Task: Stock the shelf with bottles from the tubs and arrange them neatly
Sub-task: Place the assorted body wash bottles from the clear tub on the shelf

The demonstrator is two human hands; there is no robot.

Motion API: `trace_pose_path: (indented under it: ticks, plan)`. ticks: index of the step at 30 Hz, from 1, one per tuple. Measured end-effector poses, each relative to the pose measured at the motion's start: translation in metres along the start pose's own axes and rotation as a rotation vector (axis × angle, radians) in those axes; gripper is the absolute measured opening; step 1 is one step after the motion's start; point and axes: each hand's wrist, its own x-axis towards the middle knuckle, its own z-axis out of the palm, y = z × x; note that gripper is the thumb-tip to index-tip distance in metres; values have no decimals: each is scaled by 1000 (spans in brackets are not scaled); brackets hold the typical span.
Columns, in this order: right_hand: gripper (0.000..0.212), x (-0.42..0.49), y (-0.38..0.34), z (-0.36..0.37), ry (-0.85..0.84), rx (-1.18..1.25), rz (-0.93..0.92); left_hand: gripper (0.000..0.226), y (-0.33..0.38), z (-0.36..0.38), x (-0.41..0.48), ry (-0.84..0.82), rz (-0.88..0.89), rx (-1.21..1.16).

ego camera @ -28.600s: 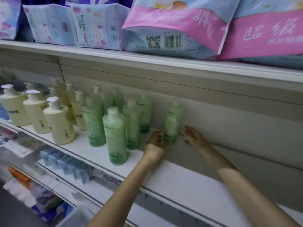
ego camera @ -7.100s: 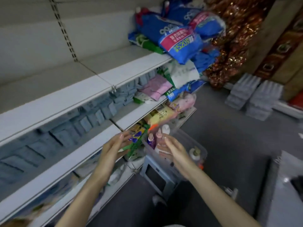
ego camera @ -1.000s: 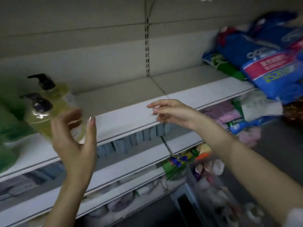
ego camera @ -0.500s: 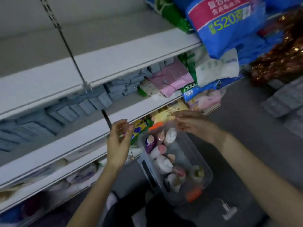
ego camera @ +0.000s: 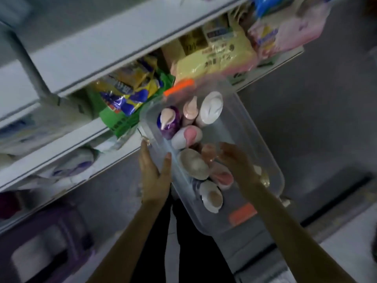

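A clear plastic tub [ego camera: 263, 152] with orange clips sits below me beside the shelf unit. Several bottles stand inside it: a purple one [ego camera: 170, 122], a white-capped one [ego camera: 212, 108], pink ones [ego camera: 191, 134] and a beige-capped one [ego camera: 193, 164]. My left hand [ego camera: 154, 172] hovers at the tub's left rim, fingers straight, thumb over the edge, holding nothing. Inside the tub my right hand [ego camera: 237, 162] reaches down among the bottles with relaxed fingers; no grip shows.
White shelf boards [ego camera: 98, 43] run along the left, with snack packets [ego camera: 130, 92] and a yellow pack [ego camera: 216, 60] on the lower levels. A purple stool [ego camera: 47, 248] stands at bottom left. Grey floor [ego camera: 316, 119] lies to the right.
My view has dropped closer over the tub. Both hands came down: the left to the tub's rim, the right from above the far end into the bottles.
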Motion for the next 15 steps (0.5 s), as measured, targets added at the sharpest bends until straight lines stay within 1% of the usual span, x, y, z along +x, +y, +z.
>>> trace_pose_path:
  ticks: [3, 5, 7, 8, 10, 12, 15]
  plan:
    - [21, 16, 16, 14, -82, 76, -48, 85, -19, 34, 7, 64, 13, -79]
    - [18, 24, 26, 22, -52, 50, -139, 82, -25, 47, 8, 114, 48, -99]
    - [14, 32, 35, 29, 17, 31, -204, 77, -31, 54, 9, 133, 69, -105]
    - [13, 36, 39, 31, 42, 21, -213, 74, -34, 55, 8, 134, 73, -113]
    - [9, 41, 45, 31, 38, 16, -233, 71, -38, 56, 7, 140, 81, -115]
    - [22, 47, 48, 28, 65, -25, -279, 68, -41, 57, 6, 149, 79, -127]
    - [20, 62, 45, 18, 108, 47, -245, 68, -44, 58, 8, 152, 86, -131]
